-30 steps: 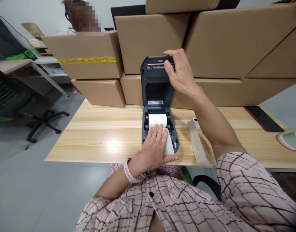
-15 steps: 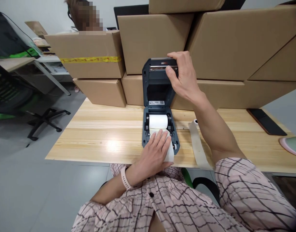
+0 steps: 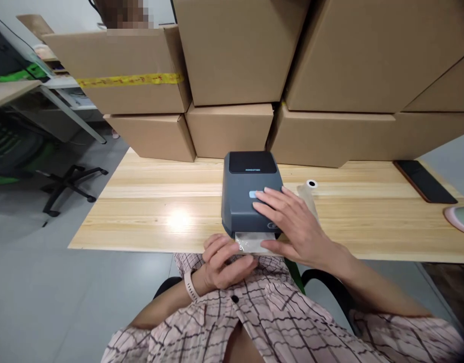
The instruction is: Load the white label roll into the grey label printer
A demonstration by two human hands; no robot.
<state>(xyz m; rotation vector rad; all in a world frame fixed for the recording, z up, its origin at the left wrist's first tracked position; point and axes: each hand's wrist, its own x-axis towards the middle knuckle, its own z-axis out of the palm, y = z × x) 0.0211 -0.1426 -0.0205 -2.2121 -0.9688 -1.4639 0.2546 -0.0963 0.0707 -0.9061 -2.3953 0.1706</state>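
A dark grey-blue label printer (image 3: 241, 199) stands on the wooden table in front of me with its lid down. From its front slot a short strip of white label paper (image 3: 250, 242) sticks out toward the table edge. My right hand (image 3: 292, 222) lies on the front right of the lid, fingers spread, its thumb by the paper's right side. Just left of the strip is my left hand (image 3: 224, 259), loosely bent with thumb and fingers apart. Its fingertips are at the paper's left edge; whether they touch it I cannot tell. The roll inside is hidden.
Cardboard boxes (image 3: 232, 128) are stacked along the table's back edge. Right of the printer lies a small roll with a loose backing strip (image 3: 310, 199). Farther right are a phone (image 3: 424, 181) and a green-and-pink object (image 3: 461, 218). A person (image 3: 126, 12) is behind the boxes.
The printer lid, held up by my right hand before, is now shut. My right hand has come down onto it. My left hand has drawn back off the paper, toward me and left.
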